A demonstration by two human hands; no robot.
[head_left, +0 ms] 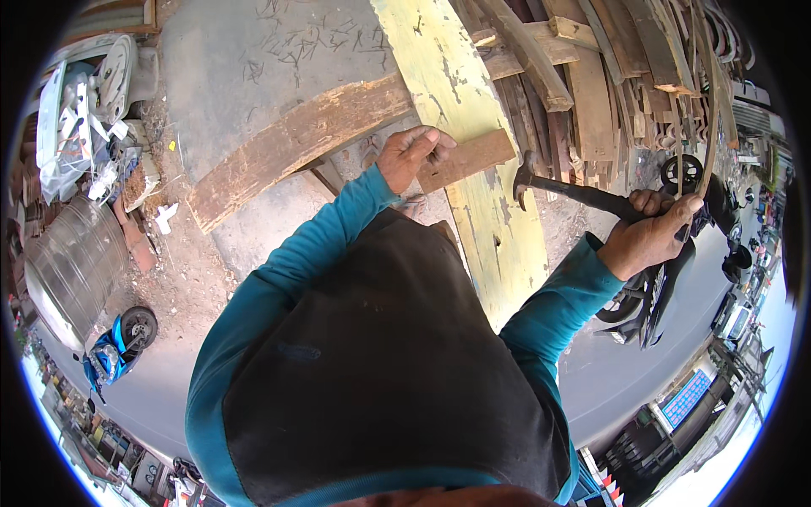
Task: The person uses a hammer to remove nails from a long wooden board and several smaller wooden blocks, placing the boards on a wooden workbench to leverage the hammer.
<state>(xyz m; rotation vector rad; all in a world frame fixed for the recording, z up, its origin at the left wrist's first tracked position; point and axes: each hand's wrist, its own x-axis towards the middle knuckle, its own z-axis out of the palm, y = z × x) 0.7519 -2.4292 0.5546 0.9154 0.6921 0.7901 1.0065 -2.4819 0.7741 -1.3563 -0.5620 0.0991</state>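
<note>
Clasping hammer (583, 194): right grip (649, 234) | left grip (412, 155): bunched, cannot tell if pinching | just rightward: brown board (475, 160) on yellow plank (498, 245)

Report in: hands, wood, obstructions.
Right hand grips claw hammer. Short brown board lies across yellow plank. Left hand partly covers board's left end, finger grip unclear.

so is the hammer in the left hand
No, the right hand grips the hammer by its handle, while the left hand is at one end of the short brown board.
</note>
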